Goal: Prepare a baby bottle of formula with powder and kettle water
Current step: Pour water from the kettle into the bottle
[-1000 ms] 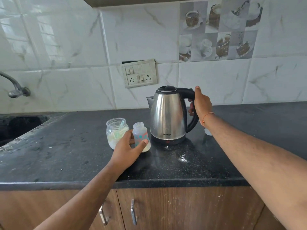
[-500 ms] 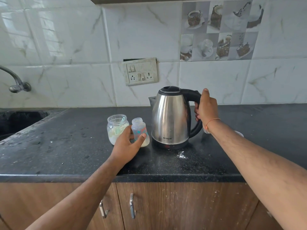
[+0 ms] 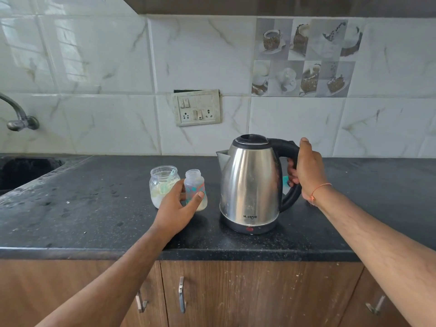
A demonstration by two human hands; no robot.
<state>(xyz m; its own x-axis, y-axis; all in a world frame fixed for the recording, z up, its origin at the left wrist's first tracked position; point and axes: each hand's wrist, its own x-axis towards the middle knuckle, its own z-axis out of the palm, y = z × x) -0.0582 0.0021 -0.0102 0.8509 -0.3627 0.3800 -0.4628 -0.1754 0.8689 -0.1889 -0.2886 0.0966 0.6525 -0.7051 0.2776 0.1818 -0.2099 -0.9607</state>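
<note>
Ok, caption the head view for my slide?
Left hand holds open baby bottle; right hand grips steel kettle handle.

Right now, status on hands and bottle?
Left hand grips small clear baby bottle, uncapped. Right hand holds steel kettle handle. Open powder jar beside bottle.

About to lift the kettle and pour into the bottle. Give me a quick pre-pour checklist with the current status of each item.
1. Right hand wrapped round the handle of the kettle: ok.
2. Left hand holds the baby bottle steady on the counter: ok.
3. Bottle mouth uncapped and upright: ok.
4. Powder in the bottle: ok, a pale layer shows at the bottom.
5. Kettle lid closed, spout facing the bottle side: ok.
6. Water level and temperature in the kettle: cannot tell, the steel body hides it.
7. Pour path: not ok, the open powder jar stands right beside the bottle and could catch splashes.
</note>
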